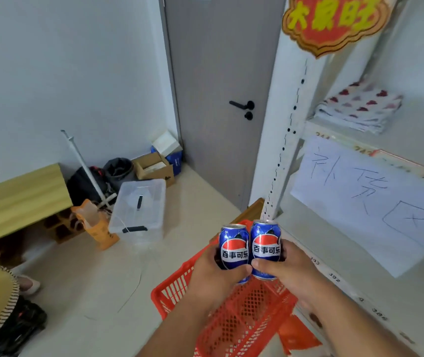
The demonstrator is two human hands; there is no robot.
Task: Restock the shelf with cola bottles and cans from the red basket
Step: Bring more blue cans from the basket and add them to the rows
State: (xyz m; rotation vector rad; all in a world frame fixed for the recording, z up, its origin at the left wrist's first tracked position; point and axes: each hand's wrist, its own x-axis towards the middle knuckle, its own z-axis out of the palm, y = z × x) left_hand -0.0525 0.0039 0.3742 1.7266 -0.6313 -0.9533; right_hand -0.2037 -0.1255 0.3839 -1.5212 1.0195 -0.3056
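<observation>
Two blue cola cans stand upright side by side above the red basket [177, 292]. My left hand [213, 273] grips the left can [233, 246] from below and behind. My right hand [287, 266] grips the right can [266, 243] the same way. The cans touch each other. The white shelf [339, 274] runs along the right, its lower board just right of my right hand. A large white paper sheet [375, 202] with handwriting hangs from the shelf board above. The basket's inside is mostly hidden by my arms.
A grey door [221, 99] stands ahead. A clear plastic box [139, 210], an orange bag [97, 222], cardboard boxes [154, 168] and a wooden bench [18, 199] sit on the floor at left. Folded cloth [360, 109] lies on an upper shelf. Another person's foot [28, 283] shows at far left.
</observation>
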